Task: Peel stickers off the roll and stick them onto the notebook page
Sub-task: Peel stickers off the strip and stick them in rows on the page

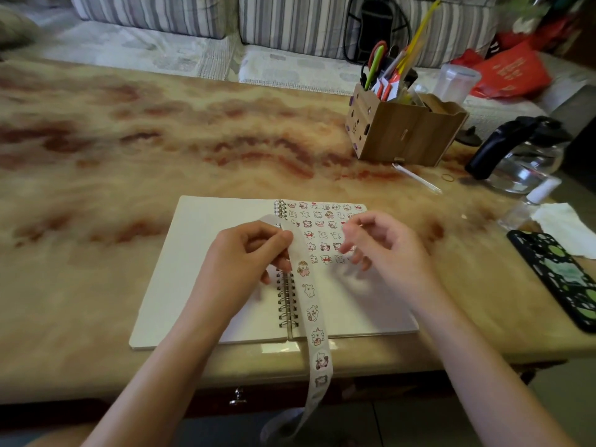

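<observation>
An open spiral notebook lies on the marbled table in front of me. Its right page carries several rows of small cartoon stickers in the upper part. A long white sticker strip runs from my left hand down across the spiral binding and over the table's front edge. My left hand pinches the strip near its top, over the binding. My right hand hovers over the right page with fingers spread and slightly blurred; whether a sticker is on a fingertip I cannot tell.
A wooden organiser with scissors and pens stands at the back right. A glass kettle, a small bottle, a tissue and a phone in a black-green case sit along the right side. A sofa lies beyond the table.
</observation>
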Demonstrator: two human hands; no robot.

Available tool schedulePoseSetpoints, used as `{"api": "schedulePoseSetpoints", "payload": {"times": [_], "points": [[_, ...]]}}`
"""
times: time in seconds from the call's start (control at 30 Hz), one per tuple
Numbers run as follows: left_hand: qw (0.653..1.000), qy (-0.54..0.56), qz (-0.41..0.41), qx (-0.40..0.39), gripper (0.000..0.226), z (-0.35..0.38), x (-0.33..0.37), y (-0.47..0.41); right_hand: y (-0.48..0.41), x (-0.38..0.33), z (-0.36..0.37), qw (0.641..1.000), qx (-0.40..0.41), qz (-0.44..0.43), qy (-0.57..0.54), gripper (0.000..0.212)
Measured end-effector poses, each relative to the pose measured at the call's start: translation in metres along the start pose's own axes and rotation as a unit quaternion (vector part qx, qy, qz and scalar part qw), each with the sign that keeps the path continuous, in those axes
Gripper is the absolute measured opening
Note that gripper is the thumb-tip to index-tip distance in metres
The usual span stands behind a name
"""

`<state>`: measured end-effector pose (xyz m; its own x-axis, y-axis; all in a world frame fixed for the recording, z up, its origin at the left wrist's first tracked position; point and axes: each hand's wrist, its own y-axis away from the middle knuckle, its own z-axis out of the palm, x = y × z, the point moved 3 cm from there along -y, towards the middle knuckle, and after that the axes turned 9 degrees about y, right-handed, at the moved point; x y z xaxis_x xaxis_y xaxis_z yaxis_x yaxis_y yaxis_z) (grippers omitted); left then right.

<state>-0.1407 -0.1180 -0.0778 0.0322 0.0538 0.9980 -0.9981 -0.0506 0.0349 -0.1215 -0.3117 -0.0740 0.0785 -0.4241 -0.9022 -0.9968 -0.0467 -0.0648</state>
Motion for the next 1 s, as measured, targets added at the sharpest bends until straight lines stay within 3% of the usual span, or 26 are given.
{"api": "schedulePoseSetpoints", "payload": {"times": [0.1, 0.27, 0.37, 0.53, 0.73, 1.0], "points": [[1.000, 0.006, 0.011, 0.009, 0.011, 0.000, 0.000, 0.000, 0.009, -0.011, 0.017, 0.996, -0.077, -0.021, -0.031, 0.018], [0.999, 0.009, 0.024, 0.021, 0.010, -0.002, 0.001, 0.000, 0.014, -0.017, 0.025, 0.989, -0.124, -0.018, -0.076, 0.020], [1.000, 0.013, 0.024, 0.015, 0.011, -0.001, 0.001, 0.000, 0.015, -0.018, 0.027, 0.991, -0.112, -0.029, -0.066, 0.020], [0.999, 0.037, -0.012, -0.026, 0.033, 0.004, 0.001, 0.001, 0.015, -0.020, 0.026, 0.995, -0.078, -0.046, -0.040, 0.017], [0.998, 0.013, -0.013, -0.054, 0.011, 0.004, 0.000, 0.003, 0.017, -0.020, 0.025, 0.996, -0.063, -0.060, -0.016, 0.016], [0.999, 0.008, -0.017, -0.043, 0.012, 0.004, -0.001, 0.003, 0.017, -0.017, 0.027, 0.997, -0.053, -0.054, 0.026, 0.011]]}}
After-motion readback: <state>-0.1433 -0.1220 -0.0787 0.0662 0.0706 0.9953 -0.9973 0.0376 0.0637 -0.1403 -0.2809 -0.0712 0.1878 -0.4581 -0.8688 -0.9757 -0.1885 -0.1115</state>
